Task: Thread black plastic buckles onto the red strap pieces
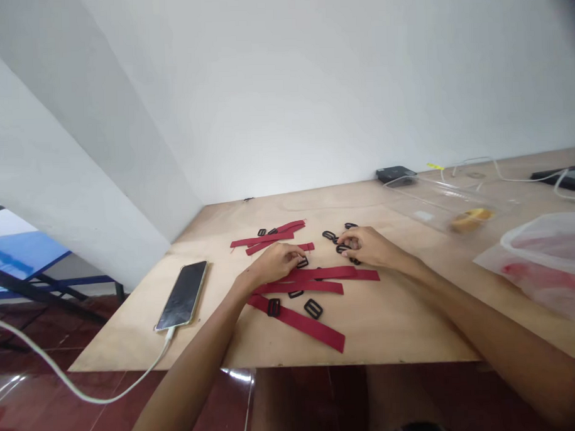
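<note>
Over the red webbing straps, my left hand (276, 262) pinches a black slider buckle (302, 263) at its fingertips. My right hand (368, 245) is at a small pile of black slider buckles, its fingers closed on one buckle (343, 248); another buckle (329, 235) lies just left of it. Several straps lie in front of and behind my left hand, among them a strap (315, 328) nearest the table edge, with a buckle (274, 307) on top. A loose buckle (313, 309) rests beside that strap. More buckles lie by the far straps (269, 239).
On the left of the wooden table (126, 334) lies a phone (183, 296) with a white cable (86, 396) hanging over the edge. To the right are a clear plastic tray (423, 204), a yellow item (471, 220) and a plastic bag (548, 257). A black box (396, 174) stands near the wall.
</note>
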Available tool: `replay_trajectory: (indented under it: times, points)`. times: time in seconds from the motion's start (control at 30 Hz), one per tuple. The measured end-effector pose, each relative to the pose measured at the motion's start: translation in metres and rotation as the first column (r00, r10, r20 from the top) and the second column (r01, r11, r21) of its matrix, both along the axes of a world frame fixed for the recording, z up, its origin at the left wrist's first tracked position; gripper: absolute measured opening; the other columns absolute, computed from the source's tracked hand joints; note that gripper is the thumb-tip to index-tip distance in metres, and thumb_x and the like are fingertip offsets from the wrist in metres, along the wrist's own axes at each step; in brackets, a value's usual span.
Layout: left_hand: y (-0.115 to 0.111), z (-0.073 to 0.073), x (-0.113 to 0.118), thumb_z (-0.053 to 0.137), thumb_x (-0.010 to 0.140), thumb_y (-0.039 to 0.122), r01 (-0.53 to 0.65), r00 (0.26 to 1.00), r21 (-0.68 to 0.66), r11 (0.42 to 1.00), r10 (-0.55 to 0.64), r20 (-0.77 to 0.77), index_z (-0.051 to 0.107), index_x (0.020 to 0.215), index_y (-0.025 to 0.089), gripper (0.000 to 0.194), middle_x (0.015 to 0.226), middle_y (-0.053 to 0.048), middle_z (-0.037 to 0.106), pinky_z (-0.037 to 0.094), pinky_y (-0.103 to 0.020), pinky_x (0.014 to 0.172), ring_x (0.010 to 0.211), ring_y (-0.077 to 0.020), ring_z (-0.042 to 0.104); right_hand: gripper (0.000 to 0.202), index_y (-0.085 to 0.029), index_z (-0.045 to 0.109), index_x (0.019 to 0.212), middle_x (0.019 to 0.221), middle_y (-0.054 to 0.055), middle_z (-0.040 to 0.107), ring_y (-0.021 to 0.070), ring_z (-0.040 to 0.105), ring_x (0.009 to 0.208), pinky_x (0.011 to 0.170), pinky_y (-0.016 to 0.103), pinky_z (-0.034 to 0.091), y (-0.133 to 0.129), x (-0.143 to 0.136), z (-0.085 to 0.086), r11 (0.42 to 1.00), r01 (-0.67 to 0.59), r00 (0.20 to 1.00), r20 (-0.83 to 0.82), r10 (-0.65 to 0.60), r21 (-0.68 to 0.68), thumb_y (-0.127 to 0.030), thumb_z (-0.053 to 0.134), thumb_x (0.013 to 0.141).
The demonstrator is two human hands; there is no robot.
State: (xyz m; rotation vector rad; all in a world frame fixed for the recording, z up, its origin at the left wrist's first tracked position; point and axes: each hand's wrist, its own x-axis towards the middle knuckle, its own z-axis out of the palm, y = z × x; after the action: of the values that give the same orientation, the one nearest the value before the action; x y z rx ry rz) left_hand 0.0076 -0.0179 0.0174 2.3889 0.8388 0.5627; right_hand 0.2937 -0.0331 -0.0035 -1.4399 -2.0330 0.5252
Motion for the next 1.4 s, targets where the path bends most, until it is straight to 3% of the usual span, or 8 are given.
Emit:
replay_trajectory:
  times: [0.1,0.27,0.4,0.53,0.83,1.03,1.27,1.4]
  points:
    - [0.010,-0.005,-0.004,0.058,0.089,0.039,-0.093,0.995,-0.008,0.996,0.093,0.026,0.076,0.095,0.020,0.026,0.090,-0.008,0.074,0.046,-0.028,0.069,0.077,-0.0216,0.064,0.022,-0.019,0.076,0.088,0.073,0.002,0.066,0.0172,0.058,0.064,0.059,0.027,0.041,0.002,0.001,-0.004,0.999,0.047,0.999,-0.016,-0.047,0.002,-0.022,0.072,0.067]
    - [0.018,-0.004,-0.010,0.059,0.088,0.036,-0.214,0.973,0.147,0.966,0.224,-0.057,0.076,0.085,0.020,0.024,0.085,-0.008,0.073,0.045,-0.030,0.072,0.078,-0.0214,0.062,0.016,-0.019,0.072,0.085,0.069,0.000,0.064,0.0152,0.057,0.061,0.056,0.026,0.040,0.004,0.004,-0.008,0.997,0.073,0.997,-0.034,-0.072,0.033,-0.020,0.068,0.069]
    - [0.004,0.001,-0.002,0.061,0.090,0.039,-0.062,0.997,0.099,0.993,0.066,-0.033,0.076,0.093,0.022,0.024,0.096,-0.007,0.073,0.046,-0.031,0.081,0.090,-0.0230,0.064,0.011,-0.019,0.069,0.081,0.067,0.001,0.065,0.0160,0.060,0.062,0.057,0.026,0.045,0.002,-0.001,-0.007,0.996,0.082,0.986,-0.147,-0.077,0.029,-0.021,0.069,0.070]
    - [-0.014,0.003,0.013,0.067,0.087,0.039,0.093,0.993,0.042,0.995,-0.090,-0.075,0.074,0.098,0.022,0.021,0.101,-0.008,0.072,0.046,-0.032,0.084,0.093,-0.0236,0.064,0.014,-0.017,0.066,0.077,0.066,0.004,0.067,0.0178,0.063,0.060,0.054,0.028,0.051,-0.002,-0.009,-0.003,0.994,0.040,0.916,-0.393,-0.079,-0.106,-0.025,0.074,0.068]
    - [-0.006,0.006,0.007,0.063,0.089,0.037,-0.061,0.992,-0.093,0.994,0.070,0.103,0.072,0.087,0.017,0.022,0.091,-0.006,0.071,0.044,-0.027,0.069,0.077,-0.0170,0.060,0.031,-0.017,0.063,0.079,0.061,0.004,0.070,0.0140,0.062,0.047,0.043,0.023,0.050,-0.008,-0.015,0.005,0.942,0.024,0.724,-0.644,-0.247,-0.334,-0.030,0.086,0.064]
    - [0.002,0.000,0.002,0.064,0.087,0.041,-0.110,0.984,-0.146,0.983,0.128,0.121,0.072,0.088,0.016,0.026,0.095,-0.006,0.072,0.046,-0.027,0.071,0.080,-0.0170,0.061,0.036,-0.016,0.063,0.076,0.064,0.007,0.071,0.0181,0.069,0.060,0.048,0.022,0.054,-0.008,-0.015,0.006,0.942,-0.019,0.653,-0.717,-0.242,-0.335,-0.032,0.092,0.059]
    - [0.003,-0.001,0.001,0.065,0.086,0.040,-0.105,0.981,-0.157,0.982,0.128,0.145,0.071,0.087,0.015,0.026,0.096,-0.006,0.072,0.048,-0.027,0.072,0.080,-0.0163,0.063,0.038,-0.016,0.063,0.074,0.062,0.005,0.070,0.0138,0.063,0.051,0.047,0.022,0.051,-0.008,-0.016,0.008,0.964,0.019,0.711,-0.675,-0.198,-0.264,-0.038,0.090,0.058]
    - [-0.003,-0.001,0.008,0.069,0.085,0.038,-0.094,0.970,-0.198,0.976,0.134,0.202,0.069,0.094,0.015,0.025,0.085,-0.004,0.069,0.048,-0.026,0.069,0.077,-0.0151,0.062,0.037,-0.016,0.066,0.076,0.068,0.005,0.070,0.0168,0.065,0.059,0.047,0.024,0.049,-0.015,-0.030,0.005,0.979,0.009,0.765,-0.629,-0.138,-0.203,-0.043,0.085,0.061]
